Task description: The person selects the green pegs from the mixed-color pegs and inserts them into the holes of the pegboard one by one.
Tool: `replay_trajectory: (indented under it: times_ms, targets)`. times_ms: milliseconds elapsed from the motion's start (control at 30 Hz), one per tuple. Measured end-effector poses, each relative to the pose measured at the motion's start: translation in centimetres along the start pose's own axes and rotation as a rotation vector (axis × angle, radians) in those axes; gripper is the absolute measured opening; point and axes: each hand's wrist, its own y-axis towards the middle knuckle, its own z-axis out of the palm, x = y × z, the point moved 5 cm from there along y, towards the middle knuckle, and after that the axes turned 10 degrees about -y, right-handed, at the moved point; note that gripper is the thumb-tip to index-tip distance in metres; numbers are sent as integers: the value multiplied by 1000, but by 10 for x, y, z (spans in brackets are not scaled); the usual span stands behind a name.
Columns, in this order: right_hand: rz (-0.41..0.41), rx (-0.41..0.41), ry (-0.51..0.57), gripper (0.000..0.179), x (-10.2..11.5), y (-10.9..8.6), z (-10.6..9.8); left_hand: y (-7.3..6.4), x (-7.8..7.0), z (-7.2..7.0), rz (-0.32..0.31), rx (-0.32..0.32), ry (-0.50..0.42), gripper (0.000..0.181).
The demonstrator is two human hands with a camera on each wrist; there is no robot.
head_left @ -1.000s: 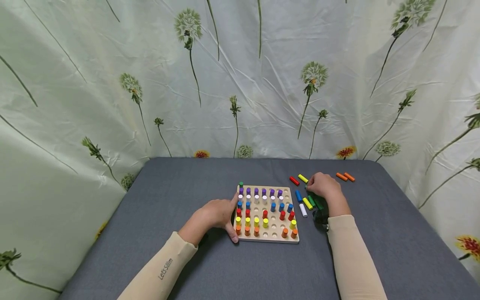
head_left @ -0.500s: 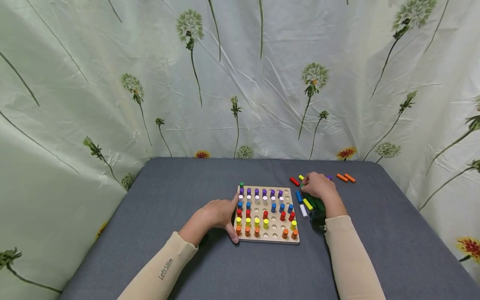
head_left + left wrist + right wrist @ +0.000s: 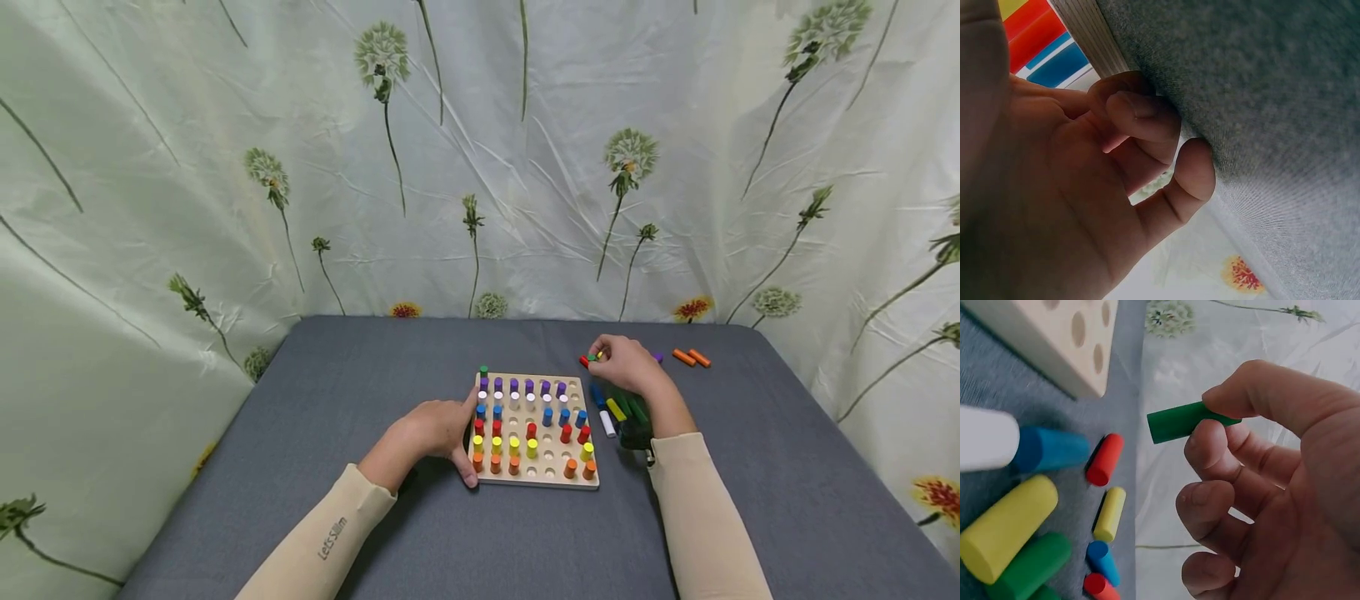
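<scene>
A square wooden pegboard with rows of coloured pegs lies on the table. My left hand rests along its left edge, thumb by the near corner and index finger reaching up the side. Its other fingers bend loosely against the cloth beside the board in the left wrist view. My right hand pinches a green peg between thumb and index finger, above the loose pegs and tilted in the right wrist view. One green peg stands in the board's far left corner, beyond the purple row.
Loose pegs lie right of the board, among them a white peg, a yellow peg and a red peg. Two orange pegs lie farther right. A flowered curtain hangs behind the grey table.
My right hand has moved left and a little away from me, bringing a pinched green peg up from among the loose pegs. The left hand and the board stay in place.
</scene>
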Motion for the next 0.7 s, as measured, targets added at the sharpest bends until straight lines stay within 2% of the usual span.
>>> replay_trajectory:
  times_ms: [300,533,700]
  targets:
    - [-87,-15,82,20,23,-2,-8,2,0,-1,-10,12,-9,154]
    - [-149,-30,65,19,48,5,-18,0,-1,-1,-10,-1,20,154]
    - [-176,-31,69,19,63,10,-16,-1,0,-1,-3,-5,14,153]
